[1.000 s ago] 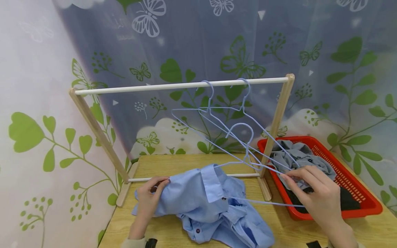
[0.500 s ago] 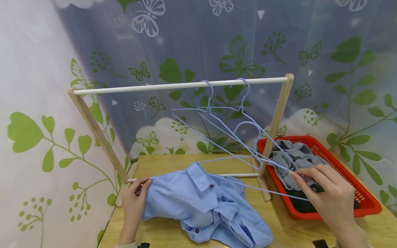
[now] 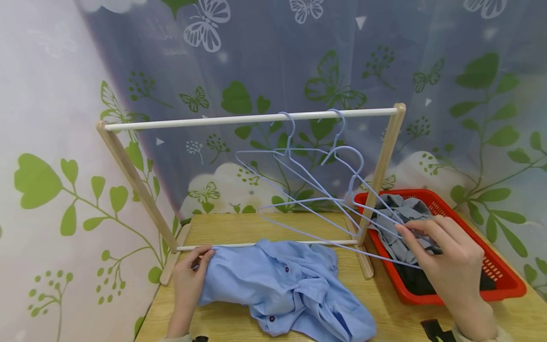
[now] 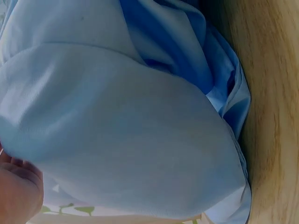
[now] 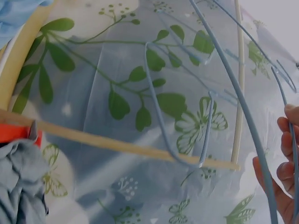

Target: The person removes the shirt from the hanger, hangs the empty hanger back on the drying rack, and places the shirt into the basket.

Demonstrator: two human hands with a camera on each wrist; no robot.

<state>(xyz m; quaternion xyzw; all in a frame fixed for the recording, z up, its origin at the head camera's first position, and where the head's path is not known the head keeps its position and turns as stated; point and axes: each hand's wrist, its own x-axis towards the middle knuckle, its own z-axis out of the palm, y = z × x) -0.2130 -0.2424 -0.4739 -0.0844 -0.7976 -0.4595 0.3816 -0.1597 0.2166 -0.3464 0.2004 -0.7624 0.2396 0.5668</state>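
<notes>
A light blue button-up shirt lies crumpled on the wooden table, its dark buttons facing up. At its left shoulder, my left hand pinches the cloth between thumb and fingers. Smooth blue fabric fills most of the left wrist view. My right hand holds one end of a thin blue clothes hanger, with the hook pointing up. The hanger's far end reaches left above the shirt collar, apart from the cloth. The right wrist view shows the hanger's bar running down beside the fingers.
Behind the shirt stands a drying rack with a white top rail and wooden legs. Two more blue hangers hang from it, overlapping the held one in view. A red basket with grey and black clothes sits at the right.
The hanger has risen and come out of the shirt collar, which has sunk down. My left hand has shifted left with the shoulder cloth. The two hanging hangers have stayed put.
</notes>
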